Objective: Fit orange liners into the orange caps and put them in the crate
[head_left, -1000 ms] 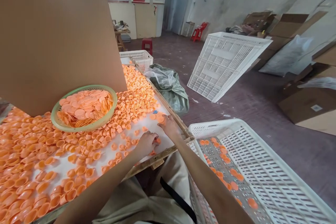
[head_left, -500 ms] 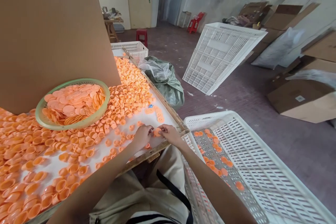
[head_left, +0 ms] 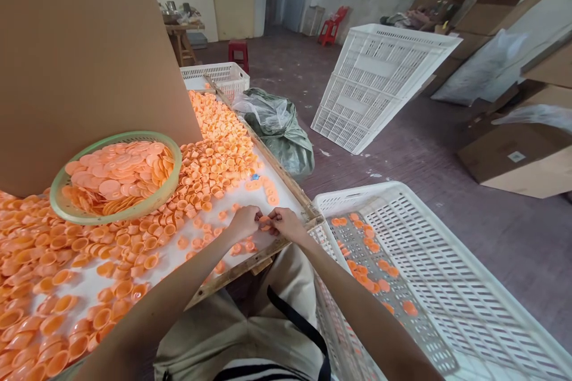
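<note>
Between my fingertips is a small orange plastic piece (head_left: 265, 223), held near the table's front corner. My left hand (head_left: 245, 222) pinches it from the left, and my right hand (head_left: 286, 224) grips its other side. Fingers hide much of the piece, so its exact shape cannot be told. Orange plastic cups (head_left: 214, 172) lie scattered to the left and heaped farther back on the white tabletop (head_left: 232, 199). A green-rimmed basket (head_left: 172, 190) full of flat orange discs (head_left: 120, 172) rests among the cups. Beyond my hands lie a few joined orange pieces (head_left: 270, 190) beside a small blue item (head_left: 254, 177).
A white crate (head_left: 429, 232) with orange pieces at its bottom stands at my right. Stacked white crates (head_left: 366, 83) lean farther off on the floor. A green sack (head_left: 286, 137) sits against the table's wooden edge (head_left: 277, 169). Cardboard boxes (head_left: 513, 155) are on the right.
The view has shifted slightly. Both hands stay together at nearly the same spot, drawn a little closer around the orange piece.
</note>
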Demonstrator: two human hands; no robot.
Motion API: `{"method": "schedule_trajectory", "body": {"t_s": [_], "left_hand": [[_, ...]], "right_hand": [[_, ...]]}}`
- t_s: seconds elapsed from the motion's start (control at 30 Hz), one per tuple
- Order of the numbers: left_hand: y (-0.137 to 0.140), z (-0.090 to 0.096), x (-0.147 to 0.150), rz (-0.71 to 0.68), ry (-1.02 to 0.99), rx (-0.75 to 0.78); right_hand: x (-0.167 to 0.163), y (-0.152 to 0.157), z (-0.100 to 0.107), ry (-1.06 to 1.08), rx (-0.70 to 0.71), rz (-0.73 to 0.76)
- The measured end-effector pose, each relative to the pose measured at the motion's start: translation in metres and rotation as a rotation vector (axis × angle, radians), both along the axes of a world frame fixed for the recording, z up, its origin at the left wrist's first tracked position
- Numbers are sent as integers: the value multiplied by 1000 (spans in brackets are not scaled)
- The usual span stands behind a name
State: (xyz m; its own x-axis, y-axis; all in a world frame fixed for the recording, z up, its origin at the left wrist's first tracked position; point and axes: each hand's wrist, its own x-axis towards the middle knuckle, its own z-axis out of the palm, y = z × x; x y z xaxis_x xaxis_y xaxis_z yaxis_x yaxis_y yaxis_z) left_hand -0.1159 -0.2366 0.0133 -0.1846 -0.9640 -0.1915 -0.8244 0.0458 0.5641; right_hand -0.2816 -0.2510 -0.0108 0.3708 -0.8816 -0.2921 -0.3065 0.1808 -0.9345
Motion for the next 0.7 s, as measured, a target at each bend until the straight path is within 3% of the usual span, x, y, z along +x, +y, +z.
{"method": "schedule_trajectory", "body": {"t_s": [0.17,0.37,0.7], "left_hand": [[-13,8,0,4,-7,140],[-16,7,1,-32,-9,123],[-27,5,1,-52,10,211]], "right_hand": [[3,-2,2,-3,73,-20],[1,1,-1,25,-44,14],[3,-3,-6,132,10,26]]}}
